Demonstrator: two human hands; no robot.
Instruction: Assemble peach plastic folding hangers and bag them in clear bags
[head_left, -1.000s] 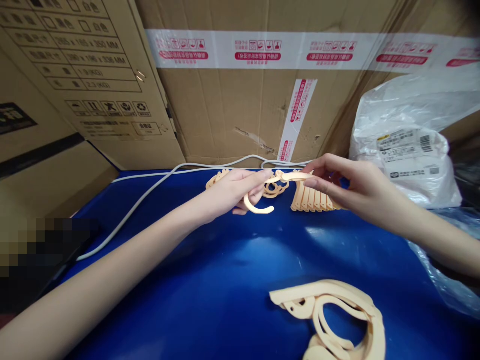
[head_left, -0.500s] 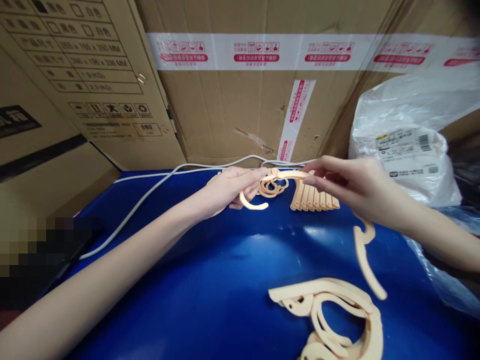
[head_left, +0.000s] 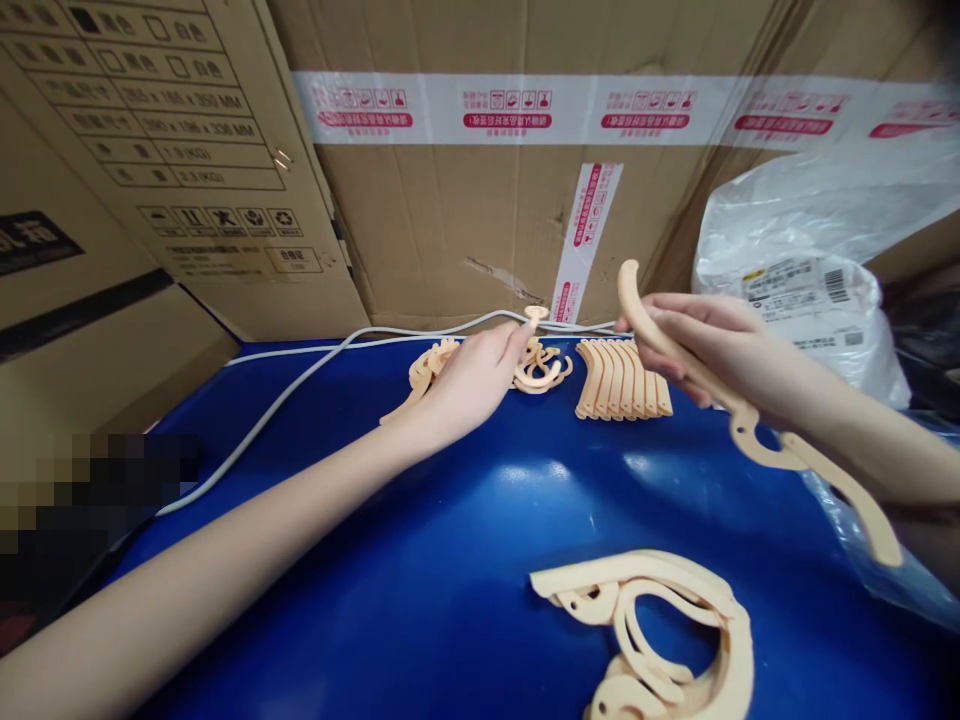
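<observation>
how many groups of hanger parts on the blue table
4: heap partly behind the left hand, hook pile right of it, row of arms farther right, folded stack in front; more may be hidden.

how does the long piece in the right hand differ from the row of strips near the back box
The long piece has two arms with a rounded notch between; the row of strips shows plain, gently curved lengths.
The long piece is held up, slanting, in the right hand; the row of strips lies side by side on the blue surface.
Both are cream-coloured.
</observation>
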